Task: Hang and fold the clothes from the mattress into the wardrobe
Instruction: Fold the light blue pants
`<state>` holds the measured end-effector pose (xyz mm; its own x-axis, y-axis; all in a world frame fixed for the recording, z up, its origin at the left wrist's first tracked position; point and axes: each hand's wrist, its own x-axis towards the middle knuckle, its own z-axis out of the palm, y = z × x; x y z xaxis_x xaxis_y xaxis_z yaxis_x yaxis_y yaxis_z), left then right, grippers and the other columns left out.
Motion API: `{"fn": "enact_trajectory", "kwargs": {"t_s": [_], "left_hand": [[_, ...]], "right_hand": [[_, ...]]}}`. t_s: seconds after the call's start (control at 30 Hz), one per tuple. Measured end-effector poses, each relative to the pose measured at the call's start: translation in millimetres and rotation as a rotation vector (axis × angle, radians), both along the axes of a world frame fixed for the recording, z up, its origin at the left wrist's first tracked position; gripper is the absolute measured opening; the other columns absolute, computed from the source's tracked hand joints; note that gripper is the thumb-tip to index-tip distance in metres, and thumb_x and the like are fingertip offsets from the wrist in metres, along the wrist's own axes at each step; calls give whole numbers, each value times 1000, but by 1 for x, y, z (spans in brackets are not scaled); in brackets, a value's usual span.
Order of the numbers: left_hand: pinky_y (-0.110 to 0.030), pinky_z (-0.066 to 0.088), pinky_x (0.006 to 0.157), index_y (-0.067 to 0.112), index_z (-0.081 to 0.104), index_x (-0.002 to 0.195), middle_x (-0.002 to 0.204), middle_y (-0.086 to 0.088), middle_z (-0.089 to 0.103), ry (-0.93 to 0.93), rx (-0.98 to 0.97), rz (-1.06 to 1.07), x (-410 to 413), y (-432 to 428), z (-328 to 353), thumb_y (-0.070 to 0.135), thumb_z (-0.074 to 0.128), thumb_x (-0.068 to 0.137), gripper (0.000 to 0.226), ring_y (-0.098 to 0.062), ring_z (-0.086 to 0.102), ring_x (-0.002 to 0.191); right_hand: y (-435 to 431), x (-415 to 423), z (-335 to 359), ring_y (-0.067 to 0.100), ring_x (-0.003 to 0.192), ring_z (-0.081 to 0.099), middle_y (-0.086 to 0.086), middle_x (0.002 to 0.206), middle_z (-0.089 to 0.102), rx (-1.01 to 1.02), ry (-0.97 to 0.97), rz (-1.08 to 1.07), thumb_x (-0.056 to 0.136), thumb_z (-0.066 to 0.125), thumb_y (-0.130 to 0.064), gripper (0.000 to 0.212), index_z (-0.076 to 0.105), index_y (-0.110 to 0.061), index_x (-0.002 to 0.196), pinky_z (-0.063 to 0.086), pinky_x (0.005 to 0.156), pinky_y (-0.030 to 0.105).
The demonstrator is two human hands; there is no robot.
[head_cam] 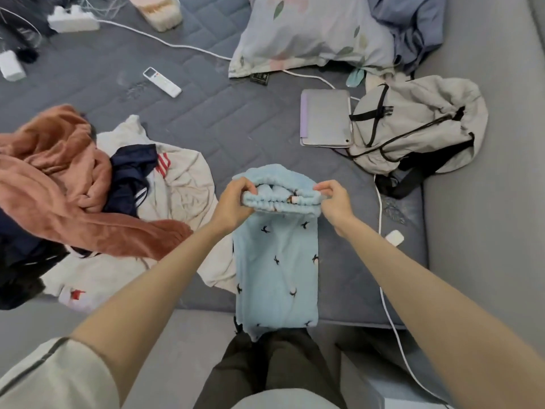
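Light blue fleece trousers (277, 261) with small dark bird prints lie lengthwise on the grey quilted mattress (236, 119), their leg ends hanging over the near edge. My left hand (233, 202) pinches the left end of the gathered waistband, and my right hand (333, 202) pinches its right end. The far part is folded back toward me. To the left sits a pile of clothes: a rust-brown fleece garment (59, 184), a navy piece with white stripes (129, 178) and a cream shirt (182, 178).
A beige drawstring backpack (418, 128) and a grey tablet (324, 118) lie at the right. Farther back are a floral pillow (309, 33), a white remote (161, 81), a power strip (73, 22) and a white cable (383, 284) running down the right.
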<state>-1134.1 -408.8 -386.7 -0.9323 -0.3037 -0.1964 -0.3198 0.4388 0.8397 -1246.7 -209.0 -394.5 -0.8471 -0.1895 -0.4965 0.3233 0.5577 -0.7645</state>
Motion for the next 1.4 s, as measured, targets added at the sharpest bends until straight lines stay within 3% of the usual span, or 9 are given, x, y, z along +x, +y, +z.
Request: {"fn": "enact_trajectory", "kwargs": {"t_s": [0.17, 0.3, 0.53, 0.67, 0.73, 0.9, 1.0, 1.27, 1.4], "left_hand": [[-14, 36, 71, 10, 59, 96, 97, 2, 46, -135, 80, -25, 47, 21, -51, -12, 70, 71, 35, -15, 45, 88], [-18, 38, 78, 11, 62, 99, 108, -2, 47, -257, 183, 21, 71, 33, -89, -4, 79, 69, 37, -14, 48, 94], [-17, 38, 89, 15, 68, 96, 116, 2, 60, -513, 433, 194, 95, 47, -147, 19, 75, 82, 16, -10, 53, 107], [-15, 39, 73, 14, 62, 104, 100, 3, 60, -504, 403, 308, 103, 49, -166, 22, 65, 91, 15, -17, 57, 103], [-20, 42, 75, 16, 57, 112, 101, -1, 55, -416, 308, 330, 100, 47, -171, 22, 68, 88, 27, -20, 56, 99], [-23, 38, 88, 27, 51, 128, 112, 2, 39, -278, -39, -42, 80, 50, -184, 30, 73, 82, 51, -13, 42, 106], [-35, 45, 86, 23, 49, 132, 114, -3, 38, -317, -176, -151, 70, 64, -196, 25, 73, 79, 58, -21, 41, 107], [-35, 35, 76, 23, 53, 119, 117, -5, 47, -319, -642, -323, 63, 69, -217, 17, 54, 89, 31, -27, 45, 102], [-35, 43, 62, 16, 67, 95, 91, -6, 60, -216, -798, -519, 70, 63, -211, 11, 76, 67, 30, -27, 57, 78]], "right_hand": [[18, 48, -43, 28, 113, 58, 8, 110, 62, -83, -267, -248, 96, 44, -9, 17, 55, -11, 109, 46, 102, 45], [29, 76, -77, 27, 112, 59, 10, 116, 61, -75, -313, -248, 89, 66, -11, 31, 54, -11, 117, 47, 101, 45], [44, 93, -126, 16, 92, 58, -1, 91, 62, -62, -271, -305, 82, 65, 8, 42, 52, -9, 118, 49, 77, 24], [53, 94, -148, 20, 94, 56, 0, 96, 55, -40, -316, -450, 86, 65, -3, 40, 42, -16, 115, 51, 88, 39], [56, 92, -157, 21, 99, 55, 4, 109, 52, 13, -312, -449, 85, 69, -11, 42, 41, -19, 116, 52, 84, 37], [52, 91, -171, 14, 112, 30, -6, 121, 32, 278, 30, 223, 75, 79, -30, 50, 50, -30, 116, 34, 89, 25], [46, 95, -179, 17, 116, 32, -3, 122, 33, 379, 126, 571, 75, 77, -28, 55, 50, -30, 122, 42, 87, 30], [49, 93, -199, 25, 97, 47, 5, 105, 46, 563, 348, 869, 88, 50, -1, 39, 48, -20, 122, 43, 78, 36], [54, 96, -203, 27, 94, 48, 9, 106, 48, 576, 434, 1035, 88, 49, -3, 27, 52, -13, 114, 33, 74, 31]]}}
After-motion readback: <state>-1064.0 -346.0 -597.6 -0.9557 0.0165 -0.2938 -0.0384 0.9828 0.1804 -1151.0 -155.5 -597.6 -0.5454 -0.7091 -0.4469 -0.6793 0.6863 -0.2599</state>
